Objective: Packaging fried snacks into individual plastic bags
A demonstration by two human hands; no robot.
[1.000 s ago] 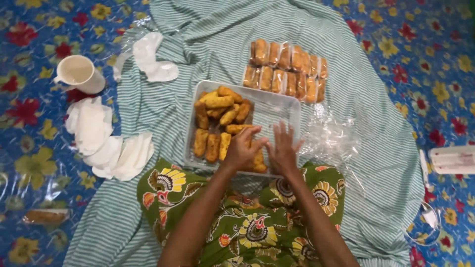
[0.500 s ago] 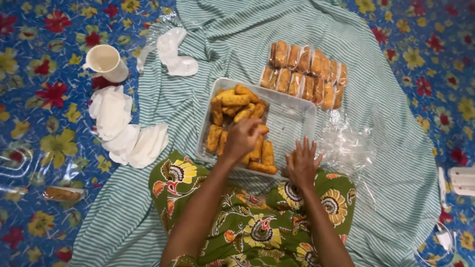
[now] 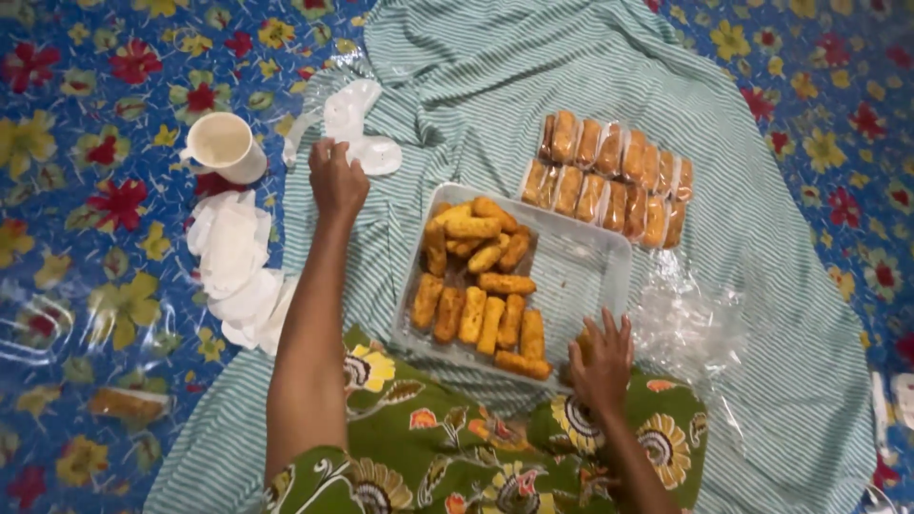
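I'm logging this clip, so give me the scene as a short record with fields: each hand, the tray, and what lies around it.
left hand: left hand reaches out to the crumpled clear plastic pieces on the striped green-and-white cloth, fingers on them
right hand: right hand rests at the near right corner of the tray, over a fried piece
tray: clear rectangular plastic tray, golden fried sticks fill its left half
beyond tray: wrapped fried sticks in two rows
left side: white cup, white paper sheets
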